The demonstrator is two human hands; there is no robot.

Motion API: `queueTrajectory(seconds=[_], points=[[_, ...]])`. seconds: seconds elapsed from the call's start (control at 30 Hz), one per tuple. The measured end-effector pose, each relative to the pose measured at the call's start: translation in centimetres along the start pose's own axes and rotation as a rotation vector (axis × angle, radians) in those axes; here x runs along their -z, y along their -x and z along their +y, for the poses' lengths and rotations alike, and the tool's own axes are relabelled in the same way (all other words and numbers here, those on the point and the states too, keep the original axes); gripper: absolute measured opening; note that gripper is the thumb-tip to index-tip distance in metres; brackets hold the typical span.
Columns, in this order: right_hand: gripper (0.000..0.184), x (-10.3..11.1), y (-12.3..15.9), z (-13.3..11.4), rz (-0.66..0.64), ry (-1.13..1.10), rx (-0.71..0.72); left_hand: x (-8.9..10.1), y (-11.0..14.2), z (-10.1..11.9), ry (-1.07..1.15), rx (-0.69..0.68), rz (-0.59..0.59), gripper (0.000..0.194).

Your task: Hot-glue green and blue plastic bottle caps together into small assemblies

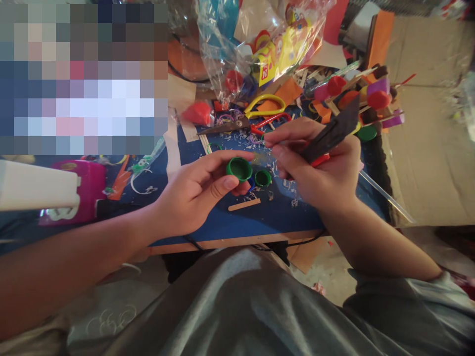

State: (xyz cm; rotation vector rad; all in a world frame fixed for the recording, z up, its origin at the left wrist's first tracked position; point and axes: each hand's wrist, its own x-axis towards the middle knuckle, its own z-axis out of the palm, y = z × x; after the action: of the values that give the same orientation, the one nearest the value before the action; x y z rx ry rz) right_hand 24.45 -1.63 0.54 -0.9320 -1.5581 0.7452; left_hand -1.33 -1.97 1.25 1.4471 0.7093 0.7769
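Note:
My left hand (200, 190) pinches a small green plastic cap (239, 169) between thumb and fingers, its hollow side facing up toward me. My right hand (315, 158) is closed around a dark, flat, blade-shaped tool (334, 131) with a bit of red showing below it; its exact kind is unclear. The right fingertips are up and to the right of the cap, apart from it. On the blue table just beyond the left fingers sit another green cap (262, 178) and a partly hidden blue one. A wooden craft stick (244, 204) lies near the front edge.
Yellow-handled scissors (265, 105) and red-handled ones (272, 121) lie behind my hands among white shavings. Farther back is a clear bag (285, 49). Coloured caps and sticks (378, 94) are piled at right beside cardboard (430, 123). A pink-and-white device (85, 185) stands left.

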Motion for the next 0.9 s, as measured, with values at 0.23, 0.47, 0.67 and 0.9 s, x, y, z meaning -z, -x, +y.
queueTrajectory(seconds=[0.23,0.47,0.67,0.9], points=[[0.015,0.5,-0.5,-0.2,-0.366,0.106,0.239,0.2,0.0,-0.8,-0.023,-0.005,-0.018,0.045],[0.01,0.1,0.1,0.1,-0.374,0.086,0.21,0.1,-0.1,-1.0,0.063,-0.019,-0.017,0.046],[0.011,-0.2,-0.1,-0.6,-0.368,-0.024,0.145,0.4,-0.1,-0.6,-0.055,-0.012,-0.043,0.038],[0.01,-0.3,0.0,-0.8,-0.327,-0.051,0.077,0.4,-0.5,-0.3,-0.014,-0.036,-0.077,0.036]])
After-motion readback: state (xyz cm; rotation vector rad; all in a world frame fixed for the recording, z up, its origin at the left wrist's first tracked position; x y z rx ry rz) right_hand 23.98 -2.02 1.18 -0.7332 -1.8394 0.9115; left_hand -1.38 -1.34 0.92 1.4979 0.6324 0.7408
